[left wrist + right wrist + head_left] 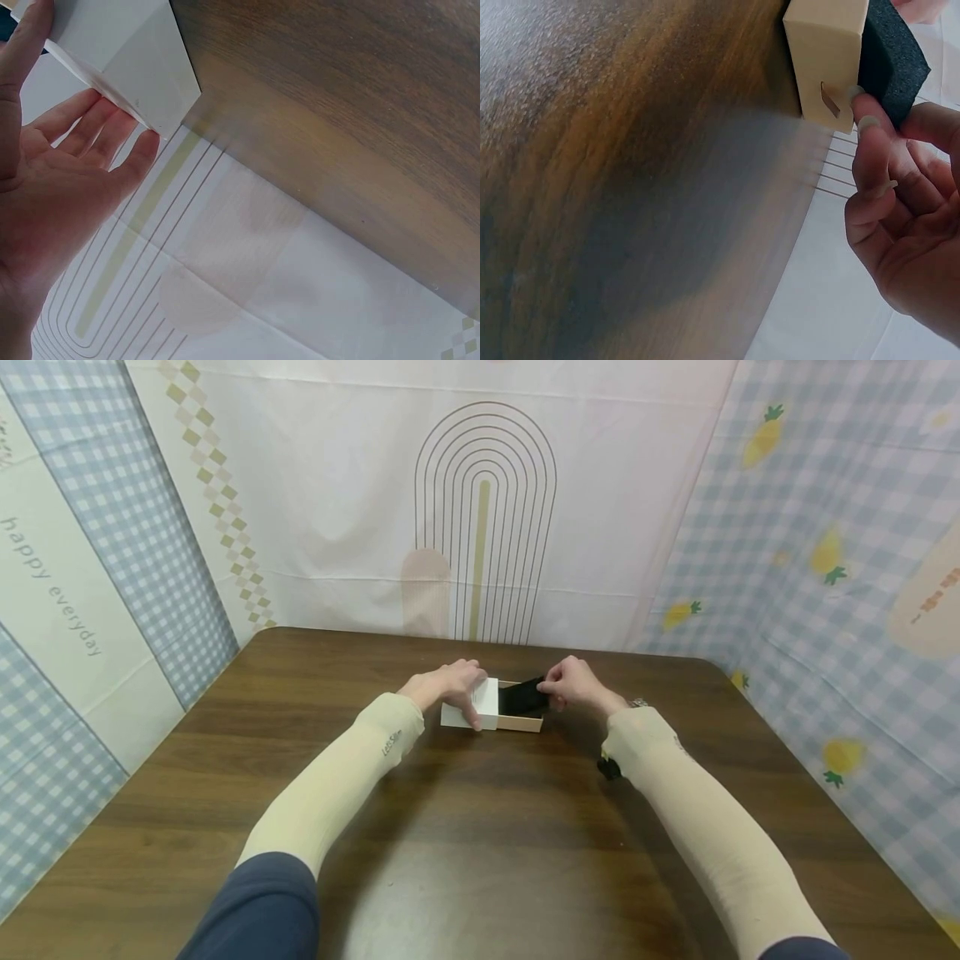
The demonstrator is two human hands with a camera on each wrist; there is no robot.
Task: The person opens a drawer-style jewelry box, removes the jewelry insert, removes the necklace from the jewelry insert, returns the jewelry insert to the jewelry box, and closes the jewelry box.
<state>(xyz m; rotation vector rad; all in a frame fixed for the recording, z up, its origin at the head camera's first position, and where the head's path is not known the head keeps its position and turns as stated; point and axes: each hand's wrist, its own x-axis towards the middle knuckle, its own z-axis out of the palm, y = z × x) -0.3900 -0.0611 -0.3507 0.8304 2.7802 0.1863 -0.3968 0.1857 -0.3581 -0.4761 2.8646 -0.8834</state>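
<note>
A white box sleeve (489, 695) lies on the brown table, with a tan cardboard drawer (521, 724) slid partly out of its right end. My left hand (450, 682) grips the sleeve across its width, thumb on the near side and fingertips on the far side. In the left wrist view those fingertips touch the edge of the sleeve (142, 64). A black foam piece (521, 698) sits in the drawer, its right end tilted up. Between thumb and forefinger, my right hand (573, 681) pinches that raised end. The right wrist view shows the foam (891, 64) beside the drawer's slotted end (825, 56).
The wooden table (480, 827) stretches out around the box on all sides. Behind it hangs a white printed cloth (337, 510). A blue checked cloth with pineapples (810, 610) hangs on the right, another checked cloth (112, 502) on the left.
</note>
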